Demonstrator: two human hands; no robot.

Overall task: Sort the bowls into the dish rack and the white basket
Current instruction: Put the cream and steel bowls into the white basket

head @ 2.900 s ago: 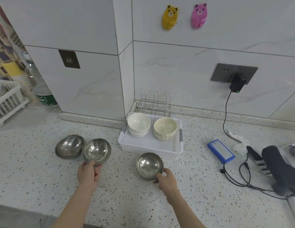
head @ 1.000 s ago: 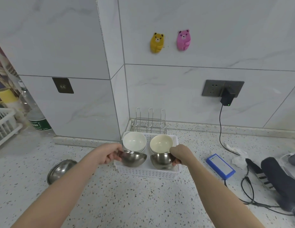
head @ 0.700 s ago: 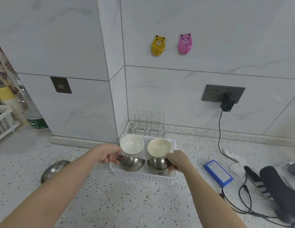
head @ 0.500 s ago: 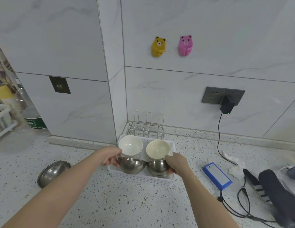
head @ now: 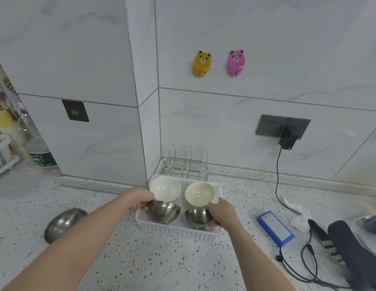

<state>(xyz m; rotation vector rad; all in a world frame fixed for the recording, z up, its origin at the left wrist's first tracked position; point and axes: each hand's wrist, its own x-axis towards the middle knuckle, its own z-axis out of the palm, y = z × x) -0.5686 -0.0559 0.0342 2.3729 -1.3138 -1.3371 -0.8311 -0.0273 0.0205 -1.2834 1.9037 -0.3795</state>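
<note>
My left hand [head: 141, 199] grips a steel bowl [head: 163, 212] by its rim, tilted, low inside the front left of the white basket [head: 176, 229]. My right hand [head: 221, 212] holds a second steel bowl [head: 196, 217] in the basket's front right. Behind them in the basket sit stacked white bowls [head: 165, 189] and a cream bowl [head: 199, 194]. A third steel bowl [head: 63, 223] lies on the counter to the left. The wire dish rack [head: 186, 164] stands bare behind the basket, against the wall.
A blue power bank [head: 275, 227], black cables [head: 298, 263], crumpled tissue [head: 296, 208] and a dark striped cloth [head: 348, 246] lie at the right. A charger [head: 288, 139] hangs from the wall socket. A bottle [head: 39, 154] and another white rack [head: 2, 156] stand at the far left.
Both hands picked steel bowls off the counter, carried them over the white basket and lowered them into its front part. One steel bowl stayed on the counter.
</note>
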